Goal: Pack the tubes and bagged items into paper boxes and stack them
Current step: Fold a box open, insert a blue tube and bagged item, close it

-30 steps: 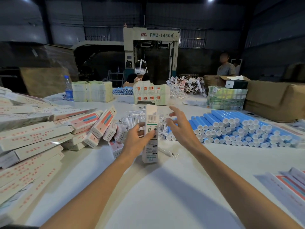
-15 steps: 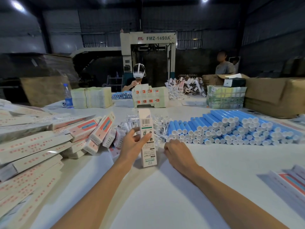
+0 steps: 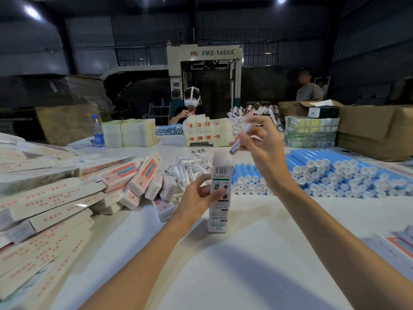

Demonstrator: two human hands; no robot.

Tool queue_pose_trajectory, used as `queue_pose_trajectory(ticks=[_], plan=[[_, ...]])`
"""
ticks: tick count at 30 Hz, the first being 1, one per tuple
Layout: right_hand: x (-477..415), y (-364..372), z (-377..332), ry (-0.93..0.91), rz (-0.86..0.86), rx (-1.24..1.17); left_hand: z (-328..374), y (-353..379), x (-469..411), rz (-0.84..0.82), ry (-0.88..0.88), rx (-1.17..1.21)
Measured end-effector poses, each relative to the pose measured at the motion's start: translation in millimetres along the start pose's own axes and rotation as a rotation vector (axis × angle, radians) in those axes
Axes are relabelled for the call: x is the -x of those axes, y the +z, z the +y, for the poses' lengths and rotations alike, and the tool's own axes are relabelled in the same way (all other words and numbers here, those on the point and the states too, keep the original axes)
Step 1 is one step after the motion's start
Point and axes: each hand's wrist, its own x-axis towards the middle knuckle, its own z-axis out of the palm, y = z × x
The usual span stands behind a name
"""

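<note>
A tall white paper box [image 3: 219, 204] with a barcode stands upright on the white table, its top flap open. My left hand [image 3: 199, 199] grips its left side. My right hand [image 3: 261, 151] is raised above the box and pinches a small clear bagged item [image 3: 240, 143], its lower end just over the box's opening. A heap of more bagged items [image 3: 190, 167] lies behind the box. Blue tubes with white caps [image 3: 324, 173] lie stacked in rows to the right.
Stacks of flat and packed boxes [image 3: 55, 193] fill the left side. A water bottle [image 3: 98, 132], paper stacks [image 3: 129, 133] and brown cartons [image 3: 375, 130] stand at the back. A person in a headset sits across the table, another stands back right.
My right hand rose from the table beside the box, now holding a bagged item above the box's open top. My left hand kept hold of the box.
</note>
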Motion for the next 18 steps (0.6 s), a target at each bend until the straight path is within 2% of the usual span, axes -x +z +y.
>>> queue_pose_trajectory(ticks=[4,6,13,18], plan=[[-7,15,3,0.015,-0.164,0.268,0,1,1,-0.002,0.026,0.018],[-4,19,9,0.039,-0.18,0.336,2,1,1,-0.012,0.032,0.009],[-12,15,7,-0.008,-0.059,0.278,3,2,1,-0.028,0.007,0.0],[-10,15,11,0.008,-0.23,0.438,2,3,1,-0.015,-0.007,0.006]])
